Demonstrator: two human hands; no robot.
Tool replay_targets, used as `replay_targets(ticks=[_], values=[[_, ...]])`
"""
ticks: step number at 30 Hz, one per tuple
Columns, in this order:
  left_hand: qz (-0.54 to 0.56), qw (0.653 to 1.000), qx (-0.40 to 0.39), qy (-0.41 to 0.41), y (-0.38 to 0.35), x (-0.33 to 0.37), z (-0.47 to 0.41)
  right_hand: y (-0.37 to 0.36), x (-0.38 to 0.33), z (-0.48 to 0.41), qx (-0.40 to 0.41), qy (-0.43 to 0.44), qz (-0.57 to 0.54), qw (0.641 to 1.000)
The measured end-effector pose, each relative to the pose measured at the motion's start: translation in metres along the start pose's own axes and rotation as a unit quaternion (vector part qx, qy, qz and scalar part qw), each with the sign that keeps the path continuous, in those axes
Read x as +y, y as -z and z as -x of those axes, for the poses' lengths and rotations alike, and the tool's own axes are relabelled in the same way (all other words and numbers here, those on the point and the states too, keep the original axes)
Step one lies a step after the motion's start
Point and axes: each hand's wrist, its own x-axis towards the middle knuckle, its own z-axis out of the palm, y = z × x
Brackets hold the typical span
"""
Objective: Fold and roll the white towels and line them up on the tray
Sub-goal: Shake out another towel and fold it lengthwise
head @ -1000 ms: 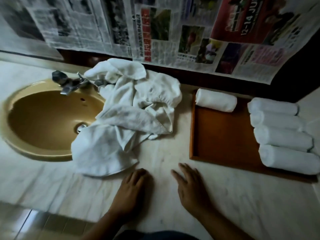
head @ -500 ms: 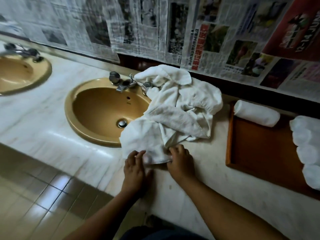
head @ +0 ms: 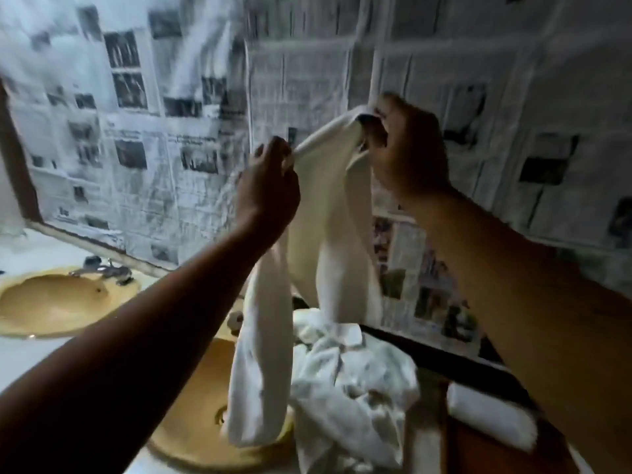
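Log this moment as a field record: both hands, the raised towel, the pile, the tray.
left hand: pinches the top edge of the held towel
right hand: grips the same edge, higher up
held towel: white, raised, hanging down in front of the near sink and the pile
pile: crumpled white towels beside the near sink
tray: brown, one rolled towel seen on it

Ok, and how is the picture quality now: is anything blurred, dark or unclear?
Head view: the newspapers on the wall are smeared by motion blur, worst at upper left; the light is dim, so both forearms look almost black; the towel pinched by the left hand and right hand is sharper and brightest.
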Motion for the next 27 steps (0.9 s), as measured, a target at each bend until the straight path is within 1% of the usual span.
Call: replay_targets(ticks=[2, 3, 4, 6, 7, 8, 9, 11, 12, 13, 14, 15, 17, 18, 19, 20, 21, 22, 23, 24, 25, 26, 27], values=[[-0.002, 0.999, 0.022, -0.028, 0.023, 0.048, -0.059, 0.051, 0.005, -0.066, 0.069, 0.023, 0.026, 0.997], [0.006, 0.999, 0.022, -0.025, 0.031, 0.060, -0.074, 0.070, 0.011, -0.082, 0.081, 0.020, 0.025, 0.996], [0.025, 0.998, 0.033, -0.037, 0.038, 0.094, -0.100, 0.114, 0.015, -0.113, 0.088, 0.012, 0.046, 0.995], [-0.012, 1.000, 0.014, -0.019, 0.044, 0.092, -0.111, 0.137, 0.028, -0.127, 0.066, -0.009, 0.068, 0.995], [-0.030, 0.999, 0.009, -0.017, 0.048, 0.097, -0.115, 0.156, 0.034, -0.132, 0.062, -0.006, 0.081, 0.995], [-0.050, 0.999, -0.007, -0.010, 0.047, 0.091, -0.114, 0.167, 0.039, -0.130, 0.041, -0.020, 0.084, 0.995], [-0.056, 0.998, -0.015, -0.001, 0.047, 0.097, -0.113, 0.188, 0.048, -0.131, 0.037, -0.035, 0.094, 0.994], [-0.061, 0.998, -0.027, 0.015, 0.047, 0.107, -0.107, 0.223, 0.062, -0.130, 0.026, -0.094, 0.098, 0.990], [-0.064, 0.998, -0.026, 0.004, 0.044, 0.116, -0.105, 0.236, 0.067, -0.130, 0.017, -0.150, 0.072, 0.986], [-0.052, 0.998, -0.033, -0.014, 0.039, 0.129, -0.101, 0.246, 0.068, -0.128, -0.001, -0.209, 0.025, 0.978], [-0.016, 0.998, -0.050, -0.042, 0.032, 0.143, -0.097, 0.253, 0.068, -0.125, -0.020, -0.258, -0.031, 0.966], [0.039, 0.994, -0.080, -0.071, 0.023, 0.164, -0.091, 0.262, 0.066, -0.121, -0.033, -0.288, -0.071, 0.955], [0.147, 0.972, -0.154, -0.096, 0.006, 0.206, -0.076, 0.271, 0.061, -0.115, -0.046, -0.305, -0.110, 0.945], [0.192, 0.962, -0.170, -0.093, -0.001, 0.227, -0.067, 0.276, 0.059, -0.112, -0.051, -0.309, -0.125, 0.941], [0.234, 0.956, -0.155, -0.085, -0.005, 0.247, -0.057, 0.281, 0.057, -0.110, -0.051, -0.319, -0.150, 0.935], [0.268, 0.954, -0.108, -0.081, -0.006, 0.267, -0.044, 0.288, 0.055, -0.107, -0.050, -0.338, -0.168, 0.924], [0.283, 0.954, -0.039, -0.091, 0.000, 0.283, -0.029, 0.293, 0.052, -0.105, -0.054, -0.360, -0.188, 0.912], [0.286, 0.950, 0.025, -0.122, 0.008, 0.296, -0.012, 0.297, 0.050, -0.103, -0.066, -0.384, -0.214, 0.896], [0.293, 0.938, 0.058, -0.175, 0.017, 0.307, 0.005, 0.300, 0.050, -0.101, -0.070, -0.408, -0.243, 0.877], [0.310, 0.923, 0.048, -0.225, 0.025, 0.316, 0.023, 0.303, 0.047, -0.099, -0.071, -0.427, -0.271, 0.860], [0.342, 0.907, -0.010, -0.247, 0.031, 0.324, 0.040, 0.305, 0.046, -0.097, -0.070, -0.437, -0.300, 0.845], [0.376, 0.894, -0.098, -0.222, 0.038, 0.334, 0.057, 0.309, 0.044, -0.094, -0.069, -0.445, -0.324, 0.832], [0.402, 0.883, -0.186, -0.159, 0.041, 0.339, 0.068, 0.308, 0.044, -0.093, -0.075, -0.448, -0.346, 0.821]])
